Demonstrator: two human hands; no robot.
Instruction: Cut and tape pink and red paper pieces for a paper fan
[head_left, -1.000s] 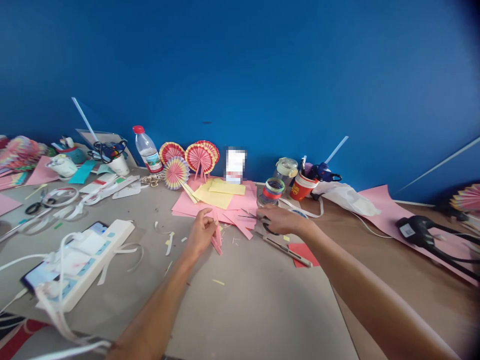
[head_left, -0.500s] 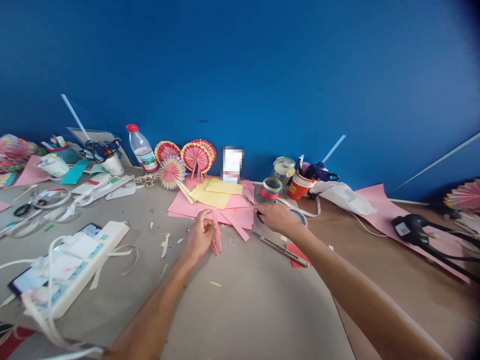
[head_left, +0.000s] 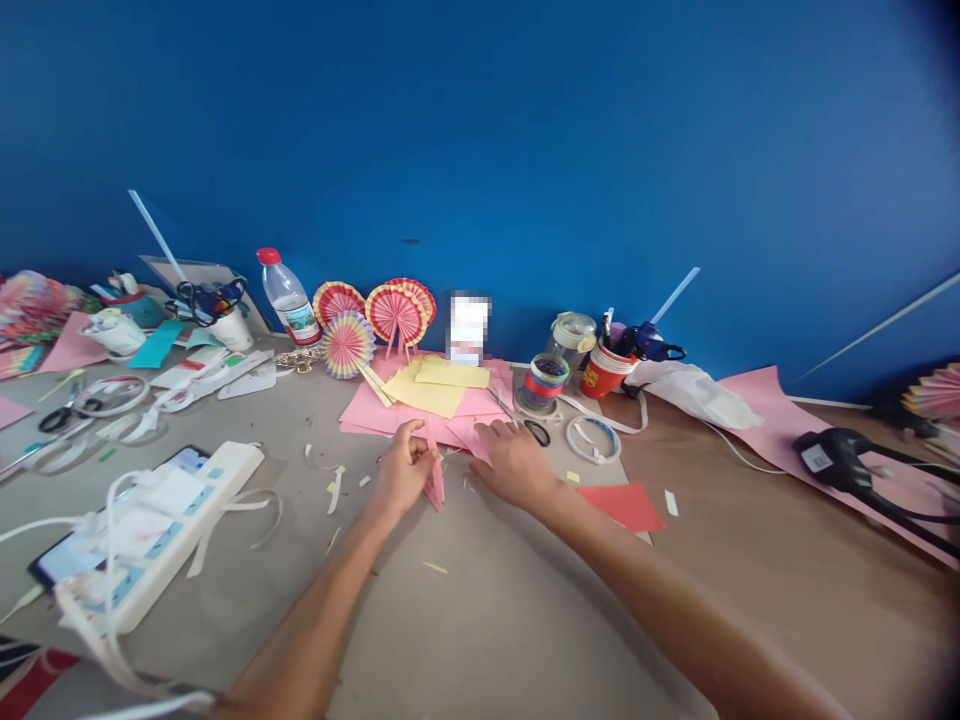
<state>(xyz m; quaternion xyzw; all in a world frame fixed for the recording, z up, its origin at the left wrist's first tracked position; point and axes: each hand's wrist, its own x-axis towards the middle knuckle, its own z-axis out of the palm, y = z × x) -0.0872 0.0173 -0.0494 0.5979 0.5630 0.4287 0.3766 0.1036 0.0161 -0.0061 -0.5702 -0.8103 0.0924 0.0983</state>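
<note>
My left hand (head_left: 405, 468) is closed in a pinch on a folded pink paper strip (head_left: 435, 488), which stands just above the grey table. Close by, my right hand (head_left: 514, 462) has its fingers curled over the end of a second, flat pink paper strip (head_left: 466, 434). Its fingertips are partly hidden. Behind the right hand lie scissors with a black handle (head_left: 538, 432), their blades pointing toward the stacked pink paper (head_left: 360, 415). Yellow paper sheets (head_left: 427, 398) rest on that stack.
Paper fans (head_left: 396, 315) and a bottle (head_left: 289, 305) stand along the blue wall. Tape rolls (head_left: 546, 378), a white ring (head_left: 592, 440) and a red cup (head_left: 606, 370) are at right, with red paper (head_left: 622, 507) nearer. A power strip (head_left: 187, 530) lies left.
My right hand has left the scissors and come down and left onto the flat pink strip. The silver pen-like tool is now out of sight. My left hand keeps its pinch.
</note>
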